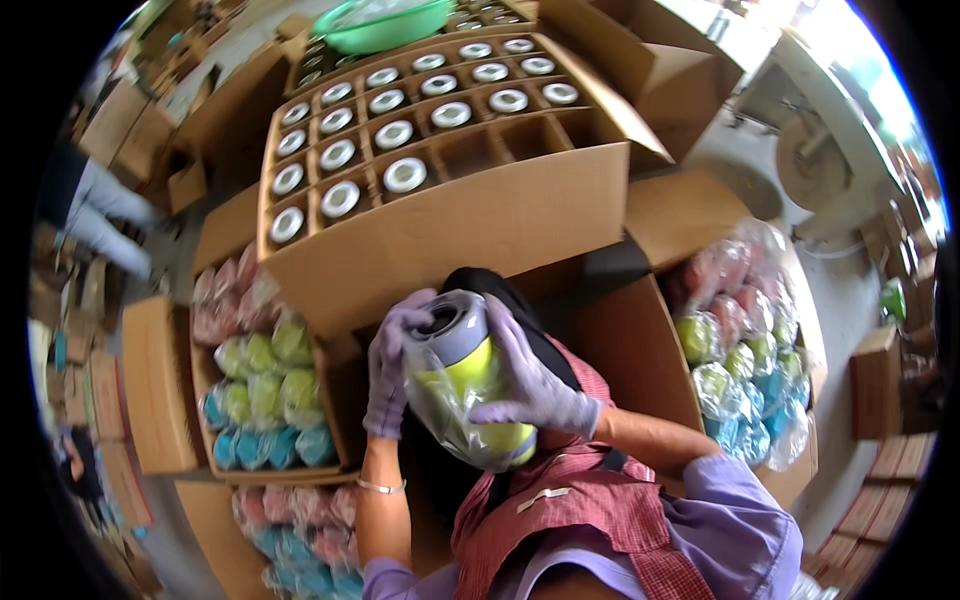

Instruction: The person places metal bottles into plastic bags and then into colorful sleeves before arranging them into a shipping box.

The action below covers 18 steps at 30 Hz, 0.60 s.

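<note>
Both hands wear light purple gloves and hold one yellow-green cylindrical container point(469, 356) with a grey rim and a dark round opening. A clear plastic bag covers part of it. My left hand point(395, 360) grips it near the opening, fingers over the rim. My right hand point(525, 375) lies along its other side, fingers on the rim and the bag. The container is tilted above my lap. Beyond it stands a cardboard box point(450, 217) with dividers; many cells hold upright items with silvery round tops point(405, 175), and several cells at the near right are empty.
Open cartons at left point(330, 390) and right point(675, 360) hold bagged pink, green and blue items. Another such carton point(202, 517) is at lower left. A green basin point(390, 30) sits behind the divided box. A person's legs point(109, 210) show at far left.
</note>
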Each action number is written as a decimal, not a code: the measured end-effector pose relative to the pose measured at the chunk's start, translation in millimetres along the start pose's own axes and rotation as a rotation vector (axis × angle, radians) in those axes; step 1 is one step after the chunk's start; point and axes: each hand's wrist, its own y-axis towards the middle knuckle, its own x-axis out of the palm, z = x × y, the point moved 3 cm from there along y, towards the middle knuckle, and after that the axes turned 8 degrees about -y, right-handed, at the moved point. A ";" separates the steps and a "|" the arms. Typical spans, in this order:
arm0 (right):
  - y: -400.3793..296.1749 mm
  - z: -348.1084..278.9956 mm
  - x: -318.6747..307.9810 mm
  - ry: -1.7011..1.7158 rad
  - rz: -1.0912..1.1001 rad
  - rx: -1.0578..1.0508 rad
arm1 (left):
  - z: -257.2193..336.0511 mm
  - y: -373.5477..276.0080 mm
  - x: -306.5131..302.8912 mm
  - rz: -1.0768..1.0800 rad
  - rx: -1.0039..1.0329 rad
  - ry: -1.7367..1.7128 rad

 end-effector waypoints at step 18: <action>79.3 44.1 -41.5 0.228 -0.316 -0.220 | 34.6 -36.1 23.3 0.231 0.113 0.349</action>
